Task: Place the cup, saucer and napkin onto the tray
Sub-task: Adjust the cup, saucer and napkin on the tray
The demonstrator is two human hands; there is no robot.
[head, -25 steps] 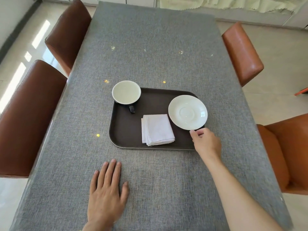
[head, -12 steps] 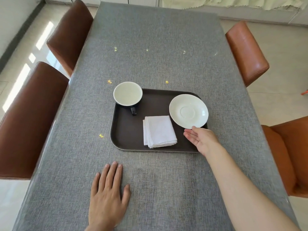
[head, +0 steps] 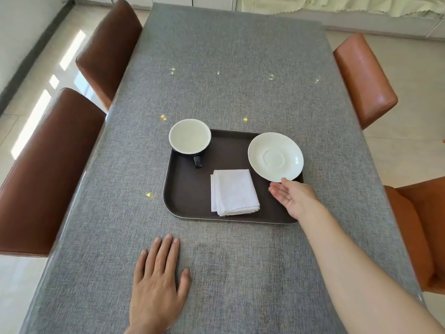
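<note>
A dark brown tray [head: 190,189] lies mid-table. On its far left corner stands a black cup [head: 189,136] with a white inside, handle pointing toward me. A folded white napkin [head: 234,191] lies on the tray's near middle. The white saucer [head: 275,159] sits at the tray's right side, slightly tilted over the rim. My right hand [head: 292,196] is open, palm up, with its thumb tip touching the saucer's near edge. My left hand [head: 159,280] rests flat on the tablecloth in front of the tray, holding nothing.
The table has a grey woven cloth [head: 231,68]. Two brown chairs [head: 41,169] stand along the left side and two orange-brown chairs [head: 363,78] along the right. Small yellow light spots dot the cloth.
My right hand has turned from curled beside the saucer to palm up and open at its near edge. The saucer, cup and napkin stay on the tray. My left hand has not moved.
</note>
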